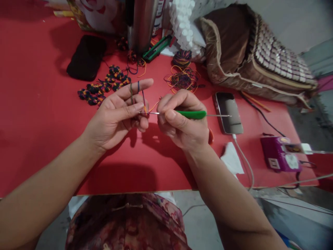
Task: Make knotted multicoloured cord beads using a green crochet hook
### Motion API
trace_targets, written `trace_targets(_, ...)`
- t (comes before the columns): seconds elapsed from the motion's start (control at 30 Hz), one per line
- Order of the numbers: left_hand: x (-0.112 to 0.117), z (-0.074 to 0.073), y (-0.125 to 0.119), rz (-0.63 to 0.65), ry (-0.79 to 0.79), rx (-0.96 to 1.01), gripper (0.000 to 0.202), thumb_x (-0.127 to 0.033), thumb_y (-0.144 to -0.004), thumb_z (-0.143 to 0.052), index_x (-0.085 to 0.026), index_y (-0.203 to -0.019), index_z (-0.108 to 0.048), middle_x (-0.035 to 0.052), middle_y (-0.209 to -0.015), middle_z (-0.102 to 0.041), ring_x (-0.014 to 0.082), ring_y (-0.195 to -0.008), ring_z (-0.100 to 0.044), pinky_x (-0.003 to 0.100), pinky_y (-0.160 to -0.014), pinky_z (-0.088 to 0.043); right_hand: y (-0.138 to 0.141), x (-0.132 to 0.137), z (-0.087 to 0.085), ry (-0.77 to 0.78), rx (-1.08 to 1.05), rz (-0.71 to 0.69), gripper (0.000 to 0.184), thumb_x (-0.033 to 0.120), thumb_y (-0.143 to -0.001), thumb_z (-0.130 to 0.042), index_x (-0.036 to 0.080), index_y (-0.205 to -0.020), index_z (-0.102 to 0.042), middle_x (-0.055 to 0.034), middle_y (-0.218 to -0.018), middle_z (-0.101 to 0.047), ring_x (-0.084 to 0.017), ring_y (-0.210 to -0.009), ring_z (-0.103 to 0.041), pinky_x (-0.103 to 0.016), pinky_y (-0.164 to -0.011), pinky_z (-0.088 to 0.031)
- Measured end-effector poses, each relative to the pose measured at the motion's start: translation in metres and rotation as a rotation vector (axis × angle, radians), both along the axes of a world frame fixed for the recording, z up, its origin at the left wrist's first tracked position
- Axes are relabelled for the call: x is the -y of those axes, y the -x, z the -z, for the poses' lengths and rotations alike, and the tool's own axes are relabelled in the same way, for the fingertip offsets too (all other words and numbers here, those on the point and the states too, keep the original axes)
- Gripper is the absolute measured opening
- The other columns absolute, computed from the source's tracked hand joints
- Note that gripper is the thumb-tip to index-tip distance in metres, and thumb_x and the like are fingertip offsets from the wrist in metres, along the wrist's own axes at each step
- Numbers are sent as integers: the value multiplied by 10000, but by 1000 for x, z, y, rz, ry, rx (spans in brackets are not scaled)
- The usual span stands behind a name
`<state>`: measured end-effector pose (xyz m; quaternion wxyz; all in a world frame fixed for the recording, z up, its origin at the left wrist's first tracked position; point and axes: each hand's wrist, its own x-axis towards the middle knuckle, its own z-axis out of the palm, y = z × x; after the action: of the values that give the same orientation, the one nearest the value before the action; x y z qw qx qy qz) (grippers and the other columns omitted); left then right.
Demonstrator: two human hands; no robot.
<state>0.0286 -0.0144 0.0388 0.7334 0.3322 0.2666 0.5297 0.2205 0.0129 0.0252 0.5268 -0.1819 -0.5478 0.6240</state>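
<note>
My right hand [183, 119] is closed around the green handle of a crochet hook [194, 114], whose metal shaft reaches left to my other hand. With thumb and fingers pinched, my left hand [117, 111] holds a small piece of multicoloured yarn work [145, 113] at the hook's tip. A strand of dark blue and orange yarn [143, 97] runs over my raised left index finger down to the hook. Behind my hands lie a loose tangle of the same yarn [183, 79] and a strip of finished crochet [104, 86]. My fingertips partly hide the stitches.
A black phone [87, 57] lies at the back left, near a metal flask [142, 27] and a green cutter [157, 48]. On the right are a charging phone [229, 113], a purple power box [279, 152], a white tissue [232, 159] and a brown bag [234, 41]. The red table [39, 121] ends near my body.
</note>
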Motion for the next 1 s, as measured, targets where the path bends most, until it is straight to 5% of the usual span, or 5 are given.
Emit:
trace_targets(0.13, 4, -3, -5, -69, -69, -6, 392, -192, -924, -929, -223, -1295, -803, -46, -816, -773, 152, -673, -812, 217, -630, -656, -4, -2, 7, -144, 34, 141, 311, 437, -942, -940, 235, -897, -707, 45, -746, -668, -47, -431, -409, -217, -369, -359)
trace_targets(0.3, 7, -5, -7, -135, -103, -23, 433, -212, -929, -933, -227, -1336, -786, -41, -833, -790, 171, -718, -831, 254, -692, -667, -9, 2, 6, -367, 142, 385, 157, 370, -967, -910, 282, -982, -782, 0, -852, -739, -157, -616, -627, -353, -599, -596)
trace_targets(0.6, 7, -12, -6, -149, 1, 1, 513, -166, -899, -912, -192, -1373, -718, -37, -818, -773, 187, -716, -820, 265, -681, -652, -4, 12, -7, -662, 391, 637, 126, 405, -1052, -782, 323, -980, -721, -16, -803, -707, -212, -720, -654, -382, -639, -548)
trace_targets(0.77, 7, -16, -4, -142, 79, -3, 532, -110, -904, -864, -208, -1397, -689, -44, -803, -753, 169, -701, -811, 224, -643, -638, 0, 9, -5, -724, 331, 597, 56, 289, -1015, -765, 311, -999, -716, -8, -804, -744, -207, -683, -664, -374, -575, -515)
trace_targets(1.0, 6, -23, -6, -102, 214, 30, 807, -29, -950, -760, -190, -1699, -506, -48, -772, -739, 151, -639, -776, 201, -614, -609, -2, 8, -2, -665, 275, 500, 70, 240, -997, -786, 287, -1025, -742, 2, -858, -753, -170, -697, -662, -319, -581, -553)
